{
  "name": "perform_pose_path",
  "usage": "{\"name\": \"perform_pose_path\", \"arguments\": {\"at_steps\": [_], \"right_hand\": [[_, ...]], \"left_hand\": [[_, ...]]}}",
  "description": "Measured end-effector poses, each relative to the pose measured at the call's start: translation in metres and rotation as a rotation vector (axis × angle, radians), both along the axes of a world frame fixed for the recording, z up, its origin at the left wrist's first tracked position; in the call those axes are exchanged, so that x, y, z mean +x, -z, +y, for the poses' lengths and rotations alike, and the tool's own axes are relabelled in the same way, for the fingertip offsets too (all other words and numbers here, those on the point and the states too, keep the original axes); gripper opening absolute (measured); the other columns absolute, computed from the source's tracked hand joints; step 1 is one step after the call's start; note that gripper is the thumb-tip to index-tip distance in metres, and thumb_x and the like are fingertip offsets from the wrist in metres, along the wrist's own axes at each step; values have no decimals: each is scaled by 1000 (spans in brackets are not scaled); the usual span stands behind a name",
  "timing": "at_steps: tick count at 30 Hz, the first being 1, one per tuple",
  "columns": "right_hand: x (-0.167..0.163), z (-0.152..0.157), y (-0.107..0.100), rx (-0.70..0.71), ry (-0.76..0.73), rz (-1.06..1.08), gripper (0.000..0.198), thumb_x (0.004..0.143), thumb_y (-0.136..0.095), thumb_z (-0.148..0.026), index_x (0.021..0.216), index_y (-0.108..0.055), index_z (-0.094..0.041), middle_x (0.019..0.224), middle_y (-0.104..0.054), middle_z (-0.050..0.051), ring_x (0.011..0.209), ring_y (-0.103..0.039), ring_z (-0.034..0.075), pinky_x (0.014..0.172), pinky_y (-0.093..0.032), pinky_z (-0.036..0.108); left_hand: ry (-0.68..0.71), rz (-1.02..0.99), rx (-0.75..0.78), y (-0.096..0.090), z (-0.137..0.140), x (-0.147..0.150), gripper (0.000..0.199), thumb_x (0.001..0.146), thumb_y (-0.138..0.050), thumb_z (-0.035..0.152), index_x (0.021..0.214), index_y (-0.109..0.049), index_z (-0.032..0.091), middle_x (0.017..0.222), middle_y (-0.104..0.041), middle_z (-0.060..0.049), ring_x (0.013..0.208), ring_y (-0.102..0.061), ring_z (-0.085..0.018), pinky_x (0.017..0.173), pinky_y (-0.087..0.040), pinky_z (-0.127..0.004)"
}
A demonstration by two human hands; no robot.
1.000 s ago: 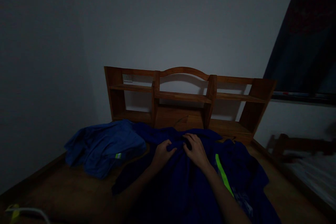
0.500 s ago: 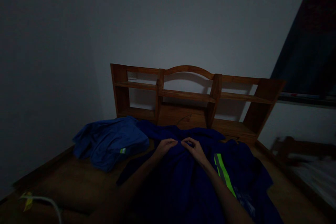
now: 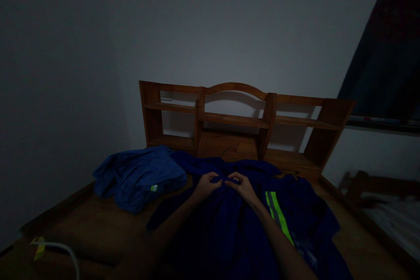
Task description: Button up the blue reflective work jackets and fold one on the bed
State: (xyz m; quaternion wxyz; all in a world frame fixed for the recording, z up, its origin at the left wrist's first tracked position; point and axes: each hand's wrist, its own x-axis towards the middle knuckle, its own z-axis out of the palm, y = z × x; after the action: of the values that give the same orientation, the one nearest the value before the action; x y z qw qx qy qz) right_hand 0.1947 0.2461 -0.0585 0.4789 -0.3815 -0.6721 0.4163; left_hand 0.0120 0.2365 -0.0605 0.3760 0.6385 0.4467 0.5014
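A dark blue garment (image 3: 229, 227) with a yellow-green and grey reflective stripe (image 3: 278, 214) lies spread over the wooden surface in front of me. My left hand (image 3: 208, 184) pinches its cloth near the upper middle. Close beside it, my right hand (image 3: 241, 186) grips the same cloth between thumb and fingers. A small fold of fabric shows between the two hands; finer detail is lost in the dim light. To the left rests a lighter blue garment (image 3: 141, 177) in a loose heap, with a small reflective patch, and neither hand touches it.
A wooden shelf unit (image 3: 234, 118) stands against the wall behind the garments. A pale cable (image 3: 61, 245) with a yellow tag (image 3: 40, 249) is at the lower left. The wooden surface (image 3: 82, 223) shows at left; a dark curtain (image 3: 387, 52) hangs at right.
The fingers of both hands have shifted slightly on the cloth, and the thumbs now sit a little lower, with a fold bunched between them. The garments otherwise lie as before.
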Motion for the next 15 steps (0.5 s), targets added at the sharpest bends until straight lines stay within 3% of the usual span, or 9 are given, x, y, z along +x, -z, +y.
{"name": "perform_pose_path", "arguments": {"at_steps": [3,5,11,15], "right_hand": [[0,-2,-2,-1,3,21,30,64,-72,-40,81,-61,-17,67,-52,-3,60,-47,10,54,-35,20],[0,-4,-5,-19,-9,39,33,62,-72,-41,81,-60,-17,68,-54,-3,61,-48,11,55,-36,21],[1,-9,-12,-94,-19,36,41,57,-73,-46,84,-60,-18,68,-56,-2,58,-51,12,53,-38,22],[3,-3,-7,-85,8,24,39,56,-75,-44,82,-63,-18,75,-59,0,68,-55,14,59,-40,23]], "left_hand": [[-95,98,192,2,-1,2,18,70,-60,28,82,-62,14,79,-64,-2,76,-58,-15,71,-44,-24],[-105,126,238,2,-2,1,18,73,-58,28,85,-62,15,80,-64,-2,77,-59,-15,71,-44,-24],[6,170,223,-7,-9,0,20,76,-56,31,86,-64,15,82,-65,-2,78,-59,-15,72,-44,-23],[-20,188,215,-9,-12,1,25,78,-54,36,87,-65,15,80,-65,-2,74,-58,-14,68,-43,-23]]}}
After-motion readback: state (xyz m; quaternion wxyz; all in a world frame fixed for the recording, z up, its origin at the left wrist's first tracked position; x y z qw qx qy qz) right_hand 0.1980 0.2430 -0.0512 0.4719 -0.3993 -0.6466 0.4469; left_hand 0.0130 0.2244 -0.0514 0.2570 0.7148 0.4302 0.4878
